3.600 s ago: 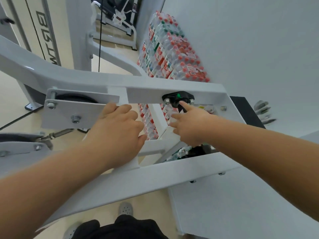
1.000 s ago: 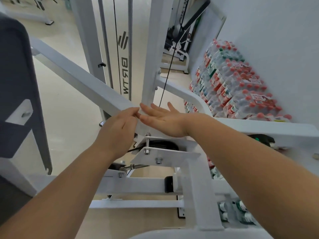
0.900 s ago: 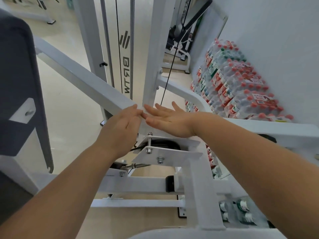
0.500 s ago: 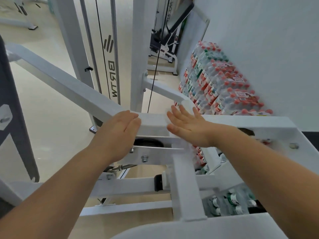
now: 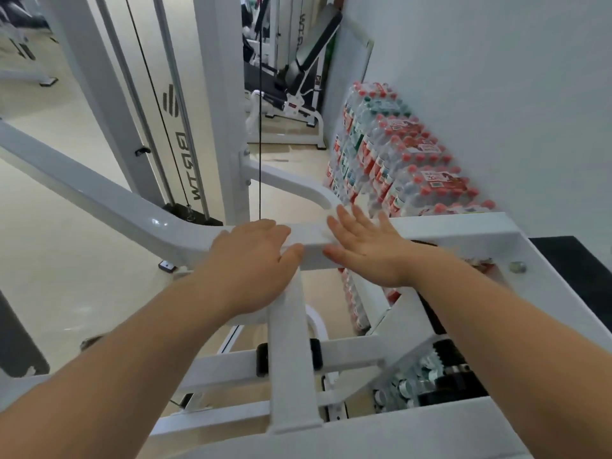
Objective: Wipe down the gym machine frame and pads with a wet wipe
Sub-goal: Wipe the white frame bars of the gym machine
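Observation:
The white gym machine frame [image 5: 99, 193] runs from the left into a crossbeam in the middle of the view. My left hand [image 5: 251, 260] lies on that crossbeam with its fingers curled over the top and its thumb on the front face. My right hand [image 5: 367, 253] presses flat on the same beam just to the right, fingers spread. No wet wipe shows; whether one lies under a palm cannot be told. A black pad [image 5: 569, 270] sits at the right edge, beyond the beam's bolted end.
Stacked packs of water bottles [image 5: 397, 154] stand against the white wall on the right. A black cable [image 5: 260, 127] hangs straight down beside the upright post. The weight-stack tower [image 5: 178, 127] stands behind the frame, and a bench machine [image 5: 308, 61] stands at the back.
Both hands have slid rightward along the beam from the sloped arm to the crossbeam. My right hand turned from palm-up to flat on the beam, and the view shifted right.

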`<state>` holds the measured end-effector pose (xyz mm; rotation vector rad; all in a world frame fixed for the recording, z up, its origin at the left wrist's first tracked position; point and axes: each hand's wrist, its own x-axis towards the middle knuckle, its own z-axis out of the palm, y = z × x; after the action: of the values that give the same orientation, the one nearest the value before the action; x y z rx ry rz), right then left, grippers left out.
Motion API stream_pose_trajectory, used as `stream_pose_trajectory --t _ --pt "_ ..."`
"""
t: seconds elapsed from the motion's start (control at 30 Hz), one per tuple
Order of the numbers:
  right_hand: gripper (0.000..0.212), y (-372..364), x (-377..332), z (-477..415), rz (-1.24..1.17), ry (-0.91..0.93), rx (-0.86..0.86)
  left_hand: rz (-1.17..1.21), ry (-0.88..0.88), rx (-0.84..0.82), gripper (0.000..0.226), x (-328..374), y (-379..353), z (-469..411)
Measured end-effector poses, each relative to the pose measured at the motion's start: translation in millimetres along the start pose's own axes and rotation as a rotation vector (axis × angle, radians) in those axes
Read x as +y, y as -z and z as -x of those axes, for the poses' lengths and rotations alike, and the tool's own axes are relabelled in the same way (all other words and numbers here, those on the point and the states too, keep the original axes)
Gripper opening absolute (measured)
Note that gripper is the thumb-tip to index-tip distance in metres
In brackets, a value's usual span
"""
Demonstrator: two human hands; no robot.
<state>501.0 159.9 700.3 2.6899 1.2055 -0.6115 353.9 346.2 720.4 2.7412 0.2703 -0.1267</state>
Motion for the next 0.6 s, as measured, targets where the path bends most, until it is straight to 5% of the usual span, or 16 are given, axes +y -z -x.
stream_pose_trajectory --t 0.17,0.37,0.5,0.6 --pt "0.092 2 58 13 -0.073 -0.082 0.027 -0.142 -0.051 -0.012 0.048 50 -18 -41" --pt "0.100 -7 132 28 -0.135 -0.319 0.130 -0.172 -0.128 -0.143 0.072 122 -51 -85" --pt "0.086 -20 124 43 -0.011 -0.155 0.114 -0.208 -0.062 -0.169 0.073 145 -71 -98" --pt "0.098 -23 155 68 0.014 -0.157 0.110 -0.274 -0.032 -0.146 0.079 148 -80 -92"
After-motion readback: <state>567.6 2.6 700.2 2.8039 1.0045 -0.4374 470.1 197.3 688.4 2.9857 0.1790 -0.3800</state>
